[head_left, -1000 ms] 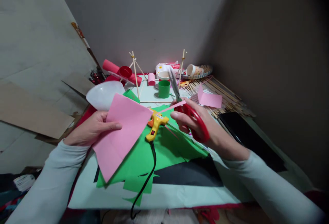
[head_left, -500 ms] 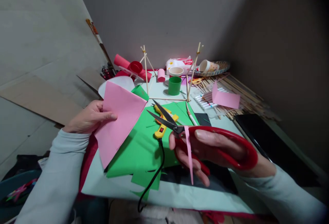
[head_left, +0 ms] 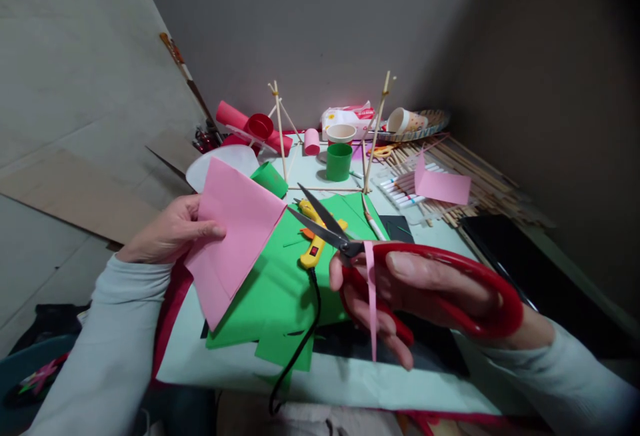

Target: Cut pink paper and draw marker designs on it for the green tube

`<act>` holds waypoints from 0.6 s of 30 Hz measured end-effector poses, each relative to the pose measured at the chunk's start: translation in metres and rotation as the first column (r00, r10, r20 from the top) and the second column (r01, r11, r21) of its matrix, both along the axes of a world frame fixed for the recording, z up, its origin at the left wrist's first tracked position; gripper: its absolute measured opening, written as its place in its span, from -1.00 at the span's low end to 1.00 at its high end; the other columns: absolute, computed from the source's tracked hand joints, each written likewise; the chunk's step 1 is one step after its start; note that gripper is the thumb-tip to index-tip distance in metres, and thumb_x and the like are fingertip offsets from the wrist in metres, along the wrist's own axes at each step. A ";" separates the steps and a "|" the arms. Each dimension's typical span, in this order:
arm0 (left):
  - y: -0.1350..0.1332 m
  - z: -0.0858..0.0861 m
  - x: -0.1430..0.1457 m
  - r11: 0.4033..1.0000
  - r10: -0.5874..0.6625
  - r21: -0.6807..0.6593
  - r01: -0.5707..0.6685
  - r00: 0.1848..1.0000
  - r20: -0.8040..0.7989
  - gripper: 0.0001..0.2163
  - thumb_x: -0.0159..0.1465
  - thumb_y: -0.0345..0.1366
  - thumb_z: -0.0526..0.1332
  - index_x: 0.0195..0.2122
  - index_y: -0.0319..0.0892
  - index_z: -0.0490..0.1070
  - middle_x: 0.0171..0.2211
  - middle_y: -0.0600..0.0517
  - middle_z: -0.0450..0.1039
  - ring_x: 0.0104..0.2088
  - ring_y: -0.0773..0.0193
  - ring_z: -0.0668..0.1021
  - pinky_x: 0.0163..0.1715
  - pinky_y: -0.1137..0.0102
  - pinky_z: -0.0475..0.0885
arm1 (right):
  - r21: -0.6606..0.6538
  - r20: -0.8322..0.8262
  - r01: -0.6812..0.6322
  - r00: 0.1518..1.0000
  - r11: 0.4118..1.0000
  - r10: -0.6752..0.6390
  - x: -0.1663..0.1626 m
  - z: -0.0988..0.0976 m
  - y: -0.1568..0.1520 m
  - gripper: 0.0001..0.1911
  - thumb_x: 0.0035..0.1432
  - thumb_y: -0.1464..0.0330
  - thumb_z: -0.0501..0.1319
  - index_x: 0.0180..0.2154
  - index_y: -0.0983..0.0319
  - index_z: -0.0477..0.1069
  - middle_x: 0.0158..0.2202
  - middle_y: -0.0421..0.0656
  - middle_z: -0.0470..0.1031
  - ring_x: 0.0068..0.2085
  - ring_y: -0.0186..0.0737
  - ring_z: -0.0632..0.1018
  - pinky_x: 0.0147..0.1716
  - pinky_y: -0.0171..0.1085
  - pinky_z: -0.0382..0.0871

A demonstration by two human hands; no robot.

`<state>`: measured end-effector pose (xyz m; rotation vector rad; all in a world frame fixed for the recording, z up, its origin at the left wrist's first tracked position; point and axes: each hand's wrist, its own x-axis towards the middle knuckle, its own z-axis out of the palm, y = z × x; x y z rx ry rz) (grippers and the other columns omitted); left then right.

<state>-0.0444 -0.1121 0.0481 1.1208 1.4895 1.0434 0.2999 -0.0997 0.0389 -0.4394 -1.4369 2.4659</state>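
My left hand grips a folded pink paper sheet by its left edge, thumb on top, holding it above the table. My right hand is closed through the red handles of a pair of scissors, whose dark blades stand apart and point left toward the pink sheet. A thin pink paper strip hangs down over the fingers of that hand. Under both hands lie green paper sheets and a yellow glue gun with a black cord.
At the back stand a green cup, a wooden stick frame, pink rolls, paper cups and a woven tray. Markers, wooden sticks and a pink card lie at right, by a black slab. Black paper lies near me.
My right hand brought the scissors from upright near the back down toward me, blades now apart and pointing left. The cut pink strip now hangs from that hand. The view shifted slightly.
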 end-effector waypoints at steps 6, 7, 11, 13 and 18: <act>-0.002 0.001 0.003 1.000 0.010 0.006 -0.010 1.000 0.003 -0.74 -0.09 -0.29 0.55 -0.40 -0.18 0.55 -0.50 0.10 0.60 -0.50 0.31 0.54 -0.50 0.47 0.45 | -0.026 -0.004 0.021 1.000 0.999 -0.021 -0.001 0.001 -0.001 -0.54 0.31 -0.08 0.20 -0.10 0.17 0.48 -0.34 -0.20 0.46 -0.59 -0.43 0.47 -0.58 -0.38 0.19; -0.002 0.001 0.004 1.000 0.008 0.008 -0.008 1.000 0.001 -0.75 -0.08 -0.29 0.54 -0.40 -0.18 0.55 -0.50 0.10 0.60 -0.50 0.31 0.54 -0.50 0.47 0.45 | -0.027 -0.004 0.020 1.000 0.999 -0.021 -0.002 0.001 -0.001 -0.53 0.30 -0.09 0.20 -0.10 0.18 0.48 -0.35 -0.20 0.45 -0.59 -0.43 0.47 -0.59 -0.38 0.18; 0.000 0.000 0.004 1.000 -0.009 0.022 0.009 1.000 -0.013 -0.76 -0.09 -0.29 0.54 -0.42 -0.16 0.57 -0.48 0.09 0.61 -0.49 0.26 0.55 -0.51 0.44 0.45 | -0.038 -0.016 -0.016 1.000 0.999 0.015 -0.003 0.001 0.000 -0.51 0.26 -0.11 0.22 -0.13 0.19 0.45 -0.41 -0.21 0.43 -0.63 -0.41 0.43 -0.65 -0.38 0.07; 0.002 -0.001 0.003 1.000 -0.015 0.021 0.016 1.000 -0.017 -0.76 -0.11 -0.29 0.55 -0.43 -0.16 0.58 -0.48 0.08 0.62 -0.50 0.25 0.55 -0.52 0.43 0.45 | -0.038 -0.030 -0.025 0.999 0.999 0.024 -0.004 0.001 -0.002 -0.51 0.26 -0.10 0.21 -0.14 0.19 0.45 -0.40 -0.21 0.44 -0.63 -0.40 0.42 -0.65 -0.38 0.07; 0.000 -0.002 0.005 1.000 -0.017 0.024 0.018 1.000 -0.010 -0.78 -0.07 -0.27 0.54 -0.40 -0.15 0.61 -0.46 0.10 0.64 -0.49 0.26 0.57 -0.49 0.45 0.47 | -0.068 -0.011 -0.002 1.000 0.998 0.002 -0.006 0.004 -0.004 -0.50 0.26 -0.10 0.23 -0.11 0.19 0.46 -0.40 -0.20 0.44 -0.63 -0.44 0.44 -0.62 -0.41 0.13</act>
